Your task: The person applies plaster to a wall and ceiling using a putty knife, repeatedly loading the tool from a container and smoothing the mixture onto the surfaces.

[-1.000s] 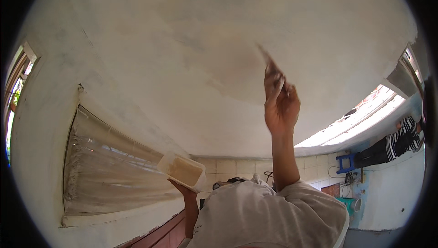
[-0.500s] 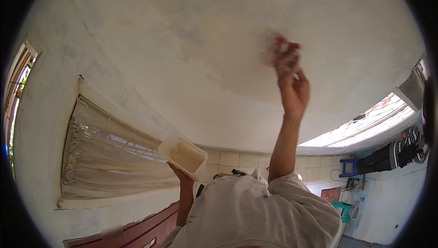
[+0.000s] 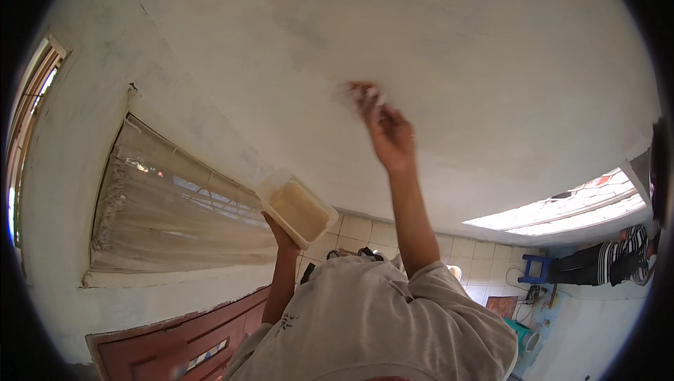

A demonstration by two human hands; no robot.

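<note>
My right hand (image 3: 387, 135) is raised against a pale, patchy wall surface (image 3: 302, 93), its fingers closed around a small reddish and whitish wad (image 3: 364, 93). Motion blur hides what kind of thing the wad is. Lower and to the left, my left hand (image 3: 282, 235) grips a translucent rectangular plastic tub (image 3: 319, 229) from its underside and near side. Tilted toward me, the tub shows a beige, cloudy content inside.
A curtained window (image 3: 189, 205) lies at the left, above a red-brown door (image 3: 161, 346). At the right are a bright barred window opening (image 3: 562, 209), a blue stool (image 3: 536, 269), a green container (image 3: 521, 335) and a person in striped clothing (image 3: 604, 262). Tiled floor (image 3: 354, 230) shows below.
My right hand has moved left and slightly down across the wall with the wad. The tub in my left hand sits a little further right and higher in view.
</note>
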